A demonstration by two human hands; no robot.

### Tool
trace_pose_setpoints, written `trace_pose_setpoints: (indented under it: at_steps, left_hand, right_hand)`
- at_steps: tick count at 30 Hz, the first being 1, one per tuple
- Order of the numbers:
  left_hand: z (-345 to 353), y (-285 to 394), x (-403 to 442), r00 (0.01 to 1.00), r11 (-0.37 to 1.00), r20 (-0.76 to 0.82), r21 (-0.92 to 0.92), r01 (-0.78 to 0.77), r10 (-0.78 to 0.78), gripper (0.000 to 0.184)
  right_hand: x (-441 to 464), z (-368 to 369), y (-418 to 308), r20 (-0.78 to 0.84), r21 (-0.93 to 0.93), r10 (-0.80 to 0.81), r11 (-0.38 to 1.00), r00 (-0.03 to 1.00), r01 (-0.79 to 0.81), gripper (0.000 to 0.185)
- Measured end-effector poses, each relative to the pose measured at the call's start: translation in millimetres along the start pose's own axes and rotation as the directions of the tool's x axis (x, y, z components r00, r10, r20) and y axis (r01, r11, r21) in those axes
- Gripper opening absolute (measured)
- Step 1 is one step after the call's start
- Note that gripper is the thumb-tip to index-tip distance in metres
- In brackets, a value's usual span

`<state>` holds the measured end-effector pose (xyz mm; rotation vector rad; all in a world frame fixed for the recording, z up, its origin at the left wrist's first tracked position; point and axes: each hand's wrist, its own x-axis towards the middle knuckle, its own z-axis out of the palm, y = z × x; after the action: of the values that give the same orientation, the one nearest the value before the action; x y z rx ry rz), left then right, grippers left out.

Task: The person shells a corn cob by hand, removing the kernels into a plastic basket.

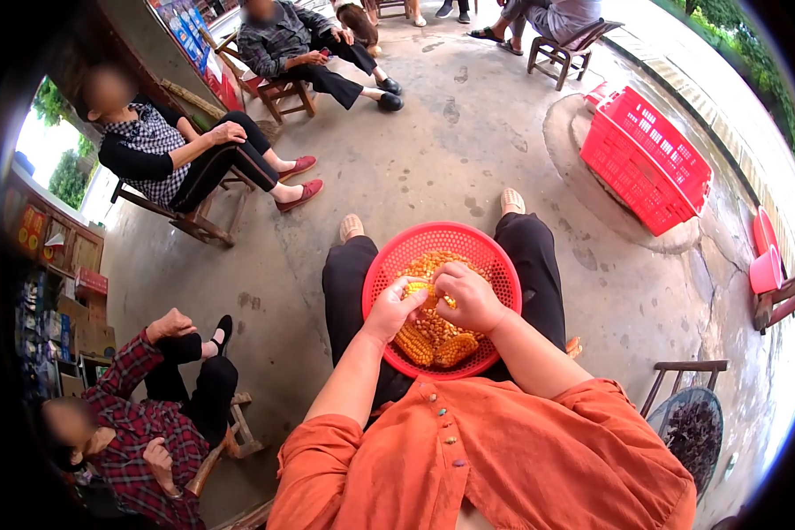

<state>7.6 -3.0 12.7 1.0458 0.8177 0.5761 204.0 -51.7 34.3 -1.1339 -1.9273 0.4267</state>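
A red perforated plastic basket rests on my lap between my knees. Over it, my left hand is closed round a yellow corn cob. The curled fingers of my right hand press against the same cob from the other side, hiding part of it. Loose corn kernels cover the bottom of the basket. More corn cobs with kernels on them lie at the basket's near side, below my hands.
Two stacked red crates stand ahead to the right. A round dish of dark dried stuff sits on a chair at my right. Several people sit on wooden chairs to the left and ahead. A pink bucket is at the far right.
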Motion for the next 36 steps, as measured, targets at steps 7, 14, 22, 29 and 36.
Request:
trace_pose_setpoints:
  at_steps: [7, 14, 22, 29, 36]
  left_hand:
    - [1.4, -2.3, 1.9, 1.000, 1.000, -0.016, 0.010, -0.018, 0.018, 0.018]
    - [0.0, 1.6, -0.7, 1.000, 1.000, -0.014, 0.002, 0.008, -0.008, 0.017]
    - [-3.6, 3.1, -2.3, 0.999, 0.998, 0.025, -0.061, 0.028, -0.027, 0.018]
    - [-0.4, 16.7, -5.7, 0.995, 0.955, -0.078, -0.296, 0.031, -0.056, 0.021]
    - [-8.2, 18.0, -9.0, 0.998, 0.919, -0.007, -0.390, 0.057, -0.065, 0.025]
  right_hand:
    - [0.4, 0.6, -0.1, -0.033, -0.027, 0.011, 1.000, 0.999, -0.012, 0.016]
    - [-0.2, 4.4, 4.9, -0.017, 0.083, 0.116, 0.990, 0.993, -0.115, 0.015]
    - [-3.1, 1.3, 11.1, -0.012, 0.225, 0.169, 0.961, 0.986, -0.162, 0.014]
    - [-8.0, 7.0, 24.1, -0.053, 0.369, 0.405, 0.857, 0.913, -0.360, 0.005]
    - [-10.6, 9.9, 25.5, 0.023, 0.612, 0.567, 0.643, 0.823, -0.460, 0.006]
